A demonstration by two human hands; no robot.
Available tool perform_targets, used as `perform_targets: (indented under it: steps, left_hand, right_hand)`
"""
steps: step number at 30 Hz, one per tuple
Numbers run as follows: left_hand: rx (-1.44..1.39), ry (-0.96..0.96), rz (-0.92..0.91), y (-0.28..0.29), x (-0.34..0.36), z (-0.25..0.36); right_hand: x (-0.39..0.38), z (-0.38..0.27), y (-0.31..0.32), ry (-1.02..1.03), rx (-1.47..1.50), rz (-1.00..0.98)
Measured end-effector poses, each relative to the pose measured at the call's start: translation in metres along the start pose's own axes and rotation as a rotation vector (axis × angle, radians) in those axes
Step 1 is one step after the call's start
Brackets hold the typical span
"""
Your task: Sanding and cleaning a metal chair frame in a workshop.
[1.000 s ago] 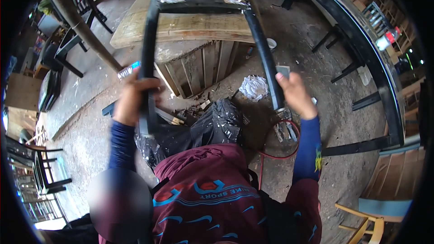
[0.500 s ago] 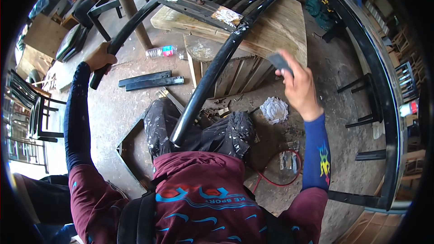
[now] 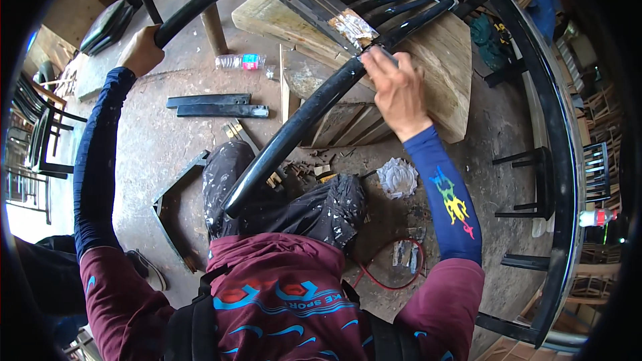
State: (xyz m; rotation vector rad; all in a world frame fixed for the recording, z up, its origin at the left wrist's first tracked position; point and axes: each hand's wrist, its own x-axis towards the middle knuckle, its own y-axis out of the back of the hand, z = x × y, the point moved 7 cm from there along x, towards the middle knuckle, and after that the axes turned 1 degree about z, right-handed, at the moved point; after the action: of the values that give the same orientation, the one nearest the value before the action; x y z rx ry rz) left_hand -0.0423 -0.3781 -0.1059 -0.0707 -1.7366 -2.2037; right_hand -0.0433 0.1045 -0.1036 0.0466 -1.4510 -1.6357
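Chair frame, black and shiny, is before me in the head camera, which I watch from a distance. It stretches at a slant from the far middle of the scene toward the near side. Its far, slatted part rests on a thick wooden slab, and this slab is above a wooden box; I think they serve as a bench, so that the frame is raised from the floor. Its near end is above the person's dark trousers, and I cannot tell if it touches them.

The left hand is closed around the left leg of the frame, with the arm stretched out far and left. In my judgement, this hold steadies the frame against turning. The right hand has its fingers bent over the right leg, close to the crosspiece. It seems to grip a small grey pad, which the fingers mostly cover. The crosspiece carries 2 pale, rough patches, 1 near each leg.

On the floor at left, 2 black bars lie side by side, perhaps put there to be out of the person's way. Beyond them is a clear bottle. To the right of the trousers lie a crumpled white cloth and, nearer, a red hose in a loop.
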Motion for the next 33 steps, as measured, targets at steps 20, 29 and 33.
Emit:
perform_targets:
  steps: [20, 29, 33]
  left_hand:
    - [0.204, -0.452, 0.387, 0.031, -0.023, 0.085]
    - [-0.612, -0.398, -0.356, -0.101, -0.104, 0.309]
    - [-0.413, -0.336, -0.373, -0.089, -0.11, 0.317]
  right_hand:
    - [0.001, 0.009, 0.0, -0.009, 0.144, 0.178]
    - [0.014, 0.032, 0.007, 0.083, 0.214, 0.106]
    - [-0.003, 0.017, 0.022, 0.227, 0.129, 0.088]
